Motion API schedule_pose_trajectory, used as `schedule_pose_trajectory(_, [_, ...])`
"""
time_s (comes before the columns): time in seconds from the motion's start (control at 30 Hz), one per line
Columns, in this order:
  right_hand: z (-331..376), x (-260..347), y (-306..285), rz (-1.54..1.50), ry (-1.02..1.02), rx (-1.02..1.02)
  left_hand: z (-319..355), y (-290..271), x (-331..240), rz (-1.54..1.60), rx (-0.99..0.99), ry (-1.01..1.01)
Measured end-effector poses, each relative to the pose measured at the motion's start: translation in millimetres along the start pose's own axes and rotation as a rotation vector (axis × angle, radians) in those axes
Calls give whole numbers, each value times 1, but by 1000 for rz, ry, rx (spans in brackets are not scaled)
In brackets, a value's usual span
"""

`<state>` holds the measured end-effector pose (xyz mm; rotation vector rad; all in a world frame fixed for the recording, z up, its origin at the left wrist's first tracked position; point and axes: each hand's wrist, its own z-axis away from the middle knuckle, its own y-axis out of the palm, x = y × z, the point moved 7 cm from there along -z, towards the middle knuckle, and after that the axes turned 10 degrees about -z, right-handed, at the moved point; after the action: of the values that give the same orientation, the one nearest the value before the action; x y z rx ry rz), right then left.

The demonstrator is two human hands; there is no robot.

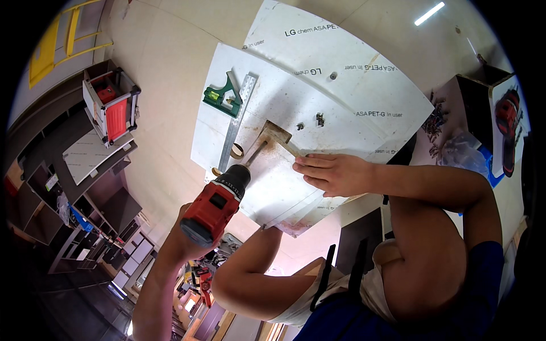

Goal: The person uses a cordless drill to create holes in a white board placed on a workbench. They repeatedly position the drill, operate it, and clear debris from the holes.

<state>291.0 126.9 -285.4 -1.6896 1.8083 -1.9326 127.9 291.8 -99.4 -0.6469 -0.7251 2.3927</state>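
Observation:
In my left hand point(185, 236) is a red and black cordless drill point(211, 207), its grip mostly hidden behind the body. A long bit point(257, 153) runs from its chuck to a small wooden piece point(277, 132) on a white printed panel point(256, 199). Whether the tip is inside the wood I cannot tell. My right hand point(335, 174) lies on the panel, fingers stretched out, fingertips at the near end of the wooden strip. Left of the bit lie a metal ruler point(239, 111) and a green square with a level vial point(223, 96).
Small metal fittings point(319, 119) lie on the panel. At right, another red drill point(507, 113) rests on a box beside a clear plastic bag point(463, 153). A red-fronted tool case point(114, 111) stands at left, near dark cabinet parts. My bare knees flank the panel's near edge.

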Motion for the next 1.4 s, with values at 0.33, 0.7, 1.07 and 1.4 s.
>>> schedule_pose_trajectory(0.33, [-1,1,-1,-6,-1,-1,10,7,8,-2,126,-51])
schedule_pose_trajectory(0.7, [1,0,-2,-2,2,-1,7,6,11,29,170,-77])
schedule_pose_trajectory(1.07, [-1,-1,-1,-65,1,16,6,13,4,410,48,-232])
schedule_pose_trajectory(1.4, [-3,-4,-8,-180,39,22,49,6,-11,92,-123,-41])
